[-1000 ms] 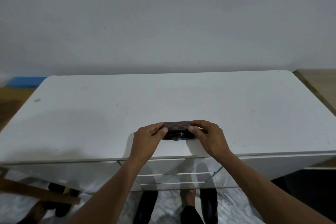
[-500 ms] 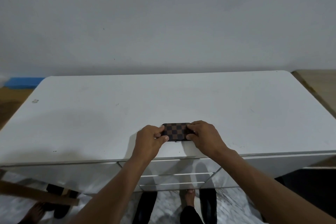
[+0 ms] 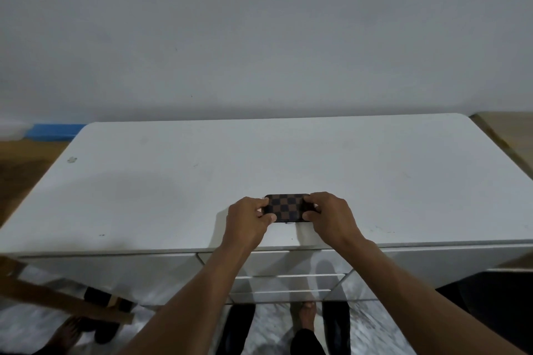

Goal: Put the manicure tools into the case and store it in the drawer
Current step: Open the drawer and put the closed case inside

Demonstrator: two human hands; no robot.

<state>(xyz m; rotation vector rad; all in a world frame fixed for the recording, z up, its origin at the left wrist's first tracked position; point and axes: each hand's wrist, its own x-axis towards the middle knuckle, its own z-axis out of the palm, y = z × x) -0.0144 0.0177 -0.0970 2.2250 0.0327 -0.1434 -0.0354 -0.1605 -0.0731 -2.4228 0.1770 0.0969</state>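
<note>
Counter (image 3: 375, 176) first: white top, and we see no loose manicure tools anywhere on it. Drawer stack (image 3: 285, 264) sits under the front edge, right below our arms. All fronts look flush, so we judge none is open yet.

Left hand (image 3: 245, 225) and right hand (image 3: 331, 219) meet near the counter's front edge, one at each short end of the case (image 3: 287, 206). Fingers (image 3: 310, 199) on both sides are curled and pinch the case ends, with thumbs on the near edge and the other fingertips over the top.

Case is brown-and-black checkered, patterned side up, flat or nearly so. We cannot tell whether it rests on the counter or is held just clear of it. It looks shut. Whether the small clasp (image 3: 287, 222) at its front is latched is too small to tell.

Progress, as we read it: the tools are presumably packed inside, since none show outside, and closing is done or at its last press. Left to do: free one hand, pull a drawer, set the case in, push the drawer shut.
</note>
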